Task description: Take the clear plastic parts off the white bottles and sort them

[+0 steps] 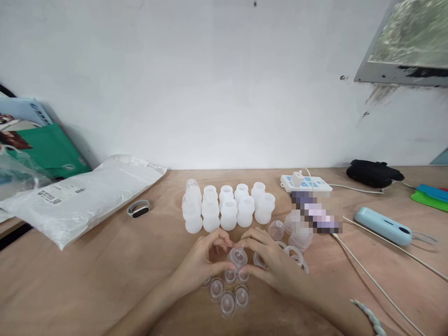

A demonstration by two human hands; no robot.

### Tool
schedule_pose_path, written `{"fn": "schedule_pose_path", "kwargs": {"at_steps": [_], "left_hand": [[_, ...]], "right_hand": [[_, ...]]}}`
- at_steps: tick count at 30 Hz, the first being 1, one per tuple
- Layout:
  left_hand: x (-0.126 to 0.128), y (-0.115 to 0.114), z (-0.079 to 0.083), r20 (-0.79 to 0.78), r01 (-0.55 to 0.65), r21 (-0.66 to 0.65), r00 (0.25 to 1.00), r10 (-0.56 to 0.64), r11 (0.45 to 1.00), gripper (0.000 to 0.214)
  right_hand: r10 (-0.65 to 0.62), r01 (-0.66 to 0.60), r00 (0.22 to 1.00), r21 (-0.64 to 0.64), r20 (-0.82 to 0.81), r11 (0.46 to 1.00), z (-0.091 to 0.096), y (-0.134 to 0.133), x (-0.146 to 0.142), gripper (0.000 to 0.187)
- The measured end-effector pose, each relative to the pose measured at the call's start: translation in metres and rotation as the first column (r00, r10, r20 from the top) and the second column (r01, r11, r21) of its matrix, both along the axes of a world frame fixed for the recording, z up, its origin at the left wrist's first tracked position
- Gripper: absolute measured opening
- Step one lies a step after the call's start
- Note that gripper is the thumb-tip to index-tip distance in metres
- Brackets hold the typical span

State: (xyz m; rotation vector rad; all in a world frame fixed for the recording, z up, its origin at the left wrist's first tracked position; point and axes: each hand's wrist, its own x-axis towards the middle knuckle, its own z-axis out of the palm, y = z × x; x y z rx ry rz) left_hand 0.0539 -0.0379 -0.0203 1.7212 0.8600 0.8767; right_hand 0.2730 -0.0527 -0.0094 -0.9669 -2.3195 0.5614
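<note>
Between the fingertips of my left hand (201, 259) and my right hand (275, 261) is a clear baby bottle nipple (238, 256); both hands pinch it from the sides. Whether a collar ring is around it I cannot tell. Below my fingers lie several loose clear nipples (228, 303) on the wooden table (87, 289). Beyond my hands stand two rows of small white bottles (228, 215). Clear tops cover a few bottles at the left end. By my right hand are translucent rings (296, 255), partly hidden, and clear dome caps (276, 230).
At the left lie a white plastic parcel (87, 191) and a fitness band (139, 209). A power strip (306, 183), a blurred phone (317, 212), a light blue device (383, 226) and a black pouch (374, 173) are at the right. Cables (371, 276) cross there. A wall stands behind.
</note>
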Motion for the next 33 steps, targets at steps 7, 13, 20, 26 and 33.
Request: {"fn": "schedule_pose_path", "kwargs": {"at_steps": [7,13,20,26,33], "left_hand": [[-0.008,-0.006,0.014,-0.168,-0.159,0.293,0.962,0.214,0.943,0.010],[-0.021,0.021,0.085,-0.206,-0.198,0.827,0.765,0.611,0.526,0.020],[-0.016,0.116,0.152,-0.849,0.175,0.446,0.391,0.354,0.877,0.049],[-0.004,0.145,0.143,-0.950,0.214,0.187,0.286,0.121,0.959,0.049],[-0.006,0.147,0.146,-0.947,0.221,0.225,0.278,0.160,0.949,0.032]], "right_hand": [[-0.056,0.060,0.992,0.032,-0.114,0.998,-0.003,0.002,0.005,0.021],[-0.109,0.129,0.975,0.097,-0.192,0.987,-0.007,0.004,0.012,0.022],[-0.109,0.131,0.978,0.120,-0.175,0.984,-0.005,0.006,0.016,0.022],[-0.132,0.156,0.973,0.121,-0.189,0.980,-0.009,0.007,0.018,0.024],[-0.126,0.152,0.971,0.119,-0.202,0.981,-0.008,0.006,0.018,0.023]]}}
